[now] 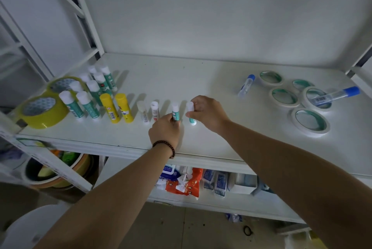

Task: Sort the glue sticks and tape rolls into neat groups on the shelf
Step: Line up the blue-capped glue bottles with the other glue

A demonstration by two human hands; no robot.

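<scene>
On the white shelf (201,79), my left hand (164,129) grips a small teal glue stick (175,111) standing upright. Just to its right, my right hand (205,113) holds another teal glue stick (191,114) by its white cap, base on the shelf. Left of them stand two small white glue sticks (154,110), two yellow glue sticks (116,107) and a cluster of teal glue sticks (90,95). Two yellow-green tape rolls (45,113) lie at the far left. Several thin white tape rolls (310,122) lie at the right, with two blue-capped glue tubes (246,85) among them.
The shelf's metal posts (86,17) rise at the left, and the wall is close behind. A lower shelf holds wet-wipe packs (185,182) and small boxes (243,183). Bowls (58,170) sit below at the left. The middle back of the shelf is bare.
</scene>
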